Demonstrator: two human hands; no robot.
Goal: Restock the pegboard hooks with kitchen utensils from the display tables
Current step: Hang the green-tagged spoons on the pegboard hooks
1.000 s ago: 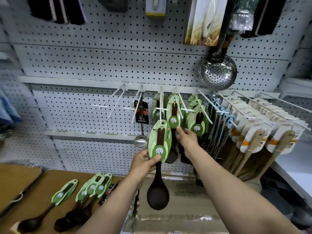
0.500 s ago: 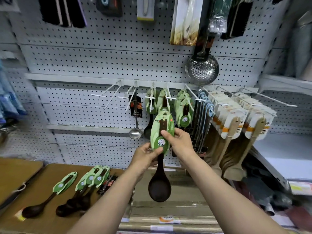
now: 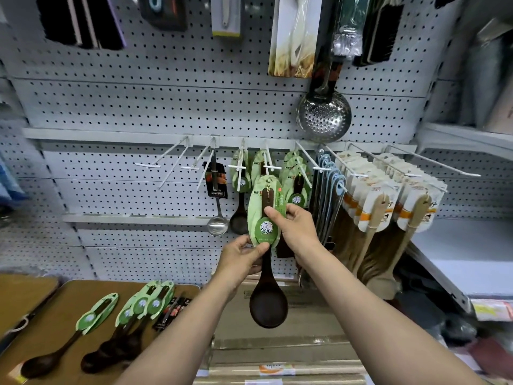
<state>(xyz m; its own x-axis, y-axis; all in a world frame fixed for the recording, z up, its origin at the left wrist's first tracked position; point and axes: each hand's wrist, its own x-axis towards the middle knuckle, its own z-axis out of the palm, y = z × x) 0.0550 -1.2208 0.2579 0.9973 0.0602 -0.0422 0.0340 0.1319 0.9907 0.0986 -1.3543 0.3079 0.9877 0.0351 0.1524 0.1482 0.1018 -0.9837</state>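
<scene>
A dark wooden spoon on a green leaf-shaped card (image 3: 264, 215) hangs upright in front of the pegboard (image 3: 138, 107). My left hand (image 3: 241, 258) pinches the card's bottom edge and the spoon's neck. My right hand (image 3: 297, 226) grips the card's right side, thumb across its front. The card's top hole sits just below the tip of a white hook (image 3: 268, 167) that carries another green card. More green-carded spoons (image 3: 295, 179) hang on the neighbouring hooks. Several carded spoons (image 3: 133, 315) lie on the wooden table (image 3: 66, 301) at lower left.
Two bare white hooks (image 3: 166, 162) jut out at left. A steel ladle (image 3: 217, 207) hangs beside them and a perforated skimmer (image 3: 323, 115) above. Wooden spatulas (image 3: 388, 207) and blue-handled tools (image 3: 330, 184) fill the hooks at right. Cardboard boxes (image 3: 277, 357) lie below.
My right hand left the hanging cards and took hold of the green card's right side. The carded spoon rose toward the hook tip, and the view shifted right.
</scene>
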